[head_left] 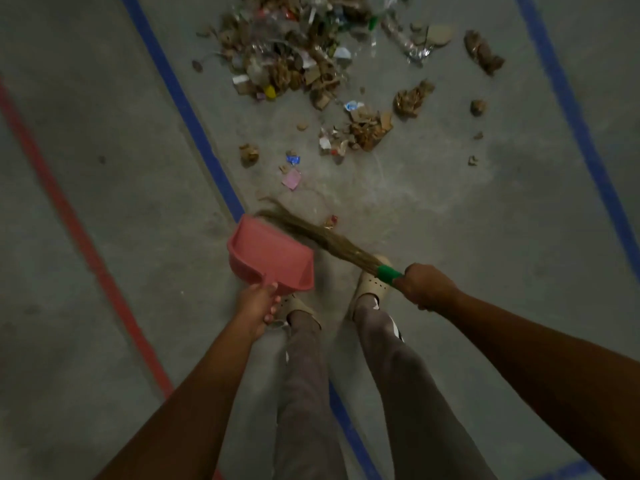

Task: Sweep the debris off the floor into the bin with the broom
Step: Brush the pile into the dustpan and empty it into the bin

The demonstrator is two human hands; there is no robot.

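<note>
My left hand (258, 311) grips the handle of a pink dustpan (272, 256), held just above the grey floor in front of my feet. My right hand (427, 287) grips the green-wrapped end of a grass broom (322, 237). Its bristles reach left, with the tips at the dustpan's open mouth. A big heap of debris (294, 53), cardboard scraps, plastic film and wrappers, lies further ahead. A smaller clump of scraps (363, 128) and a pink paper piece (291, 179) lie nearer. No bin is in view.
A blue floor line (180, 98) runs diagonally past the dustpan, another blue line (575, 112) is on the right, and a red line (69, 216) on the left. My beige clogs (370, 289) stand right behind the dustpan. Loose brown lumps (483, 51) are scattered at the right.
</note>
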